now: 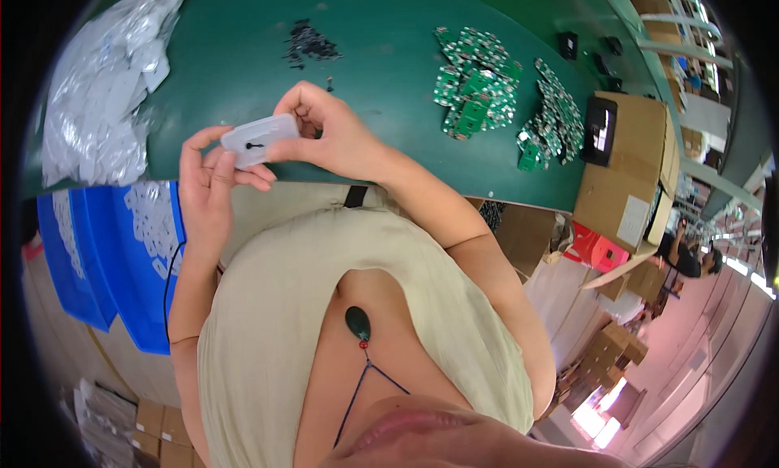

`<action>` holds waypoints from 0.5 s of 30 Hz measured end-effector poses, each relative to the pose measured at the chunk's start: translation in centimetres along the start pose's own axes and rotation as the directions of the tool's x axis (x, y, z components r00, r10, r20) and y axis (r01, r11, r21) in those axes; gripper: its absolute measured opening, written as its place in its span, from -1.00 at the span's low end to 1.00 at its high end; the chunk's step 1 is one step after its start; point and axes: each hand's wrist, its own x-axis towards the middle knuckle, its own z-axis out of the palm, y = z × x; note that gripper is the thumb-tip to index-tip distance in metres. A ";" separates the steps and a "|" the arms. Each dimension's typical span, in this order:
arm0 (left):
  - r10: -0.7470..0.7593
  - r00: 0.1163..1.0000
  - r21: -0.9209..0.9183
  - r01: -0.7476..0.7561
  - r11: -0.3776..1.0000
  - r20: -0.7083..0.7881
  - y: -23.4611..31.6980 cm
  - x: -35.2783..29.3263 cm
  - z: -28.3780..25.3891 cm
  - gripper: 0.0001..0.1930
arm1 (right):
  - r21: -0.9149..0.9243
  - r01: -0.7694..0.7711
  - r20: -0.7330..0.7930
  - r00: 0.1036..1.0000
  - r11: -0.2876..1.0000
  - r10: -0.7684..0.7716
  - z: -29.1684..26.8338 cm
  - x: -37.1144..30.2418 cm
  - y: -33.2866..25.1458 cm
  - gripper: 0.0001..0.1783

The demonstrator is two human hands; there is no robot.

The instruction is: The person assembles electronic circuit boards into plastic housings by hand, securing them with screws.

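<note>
Both my hands hold a white plastic housing (272, 130) just above the near edge of the green table. My left hand (213, 168) grips its left end between thumb and fingers. At its right end, my right hand (324, 133) has the thumb on the near face and the fingers curled behind. A small black part (254, 146) sits on the face of the housing, with a thin stem pointing right. Just beyond my right hand lies a pile of small black parts (311, 43), and a single dark piece (329, 84) rests closer to me.
Green circuit boards (475, 82) are heaped to the right, with a second heap (552, 119) beside a cardboard box (621, 172). A clear bag of white housings (109, 86) covers the table's left. Blue bins (134, 249) with white parts stand below the left edge.
</note>
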 end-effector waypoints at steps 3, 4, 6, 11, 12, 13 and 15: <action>0.026 0.990 0.045 -0.020 0.999 -0.137 -0.9 -1.2 -4.9 -0.75 | 0.111 0.098 -0.016 0.995 0.989 -0.097 -1.9 0.4 0.8 -0.68; 0.074 0.972 0.107 -0.051 0.993 -0.222 -1.3 -1.6 -7.3 -0.77 | 0.147 0.157 -0.125 0.982 0.977 -0.139 -2.6 0.7 1.3 -0.71; 0.055 0.884 0.123 0.004 0.992 -0.464 -3.1 -4.0 -12.6 -0.78 | -0.024 0.151 -0.376 0.915 0.988 -0.149 -4.6 1.5 2.2 -0.80; -0.068 0.752 0.008 0.098 0.995 -0.656 -12.5 -10.9 -25.1 -0.78 | -0.518 0.028 -0.399 0.876 0.855 -0.270 -7.0 1.5 3.2 -0.86; -0.125 0.681 -0.027 0.152 0.988 -0.721 -14.8 -12.1 -26.6 -0.80 | -0.615 0.063 -0.317 0.893 0.786 -0.319 -6.8 1.6 3.4 -0.86; -0.179 0.608 -0.067 0.203 0.977 -0.774 -17.0 -12.8 -27.9 -0.83 | -0.657 0.077 -0.261 0.910 0.750 -0.322 -6.2 1.3 3.1 -0.88; -0.255 0.546 -0.116 0.277 0.954 -0.798 -21.4 -14.5 -30.1 -0.84 | -0.701 0.093 -0.218 0.916 0.707 -0.337 -5.4 1.2 3.7 -0.87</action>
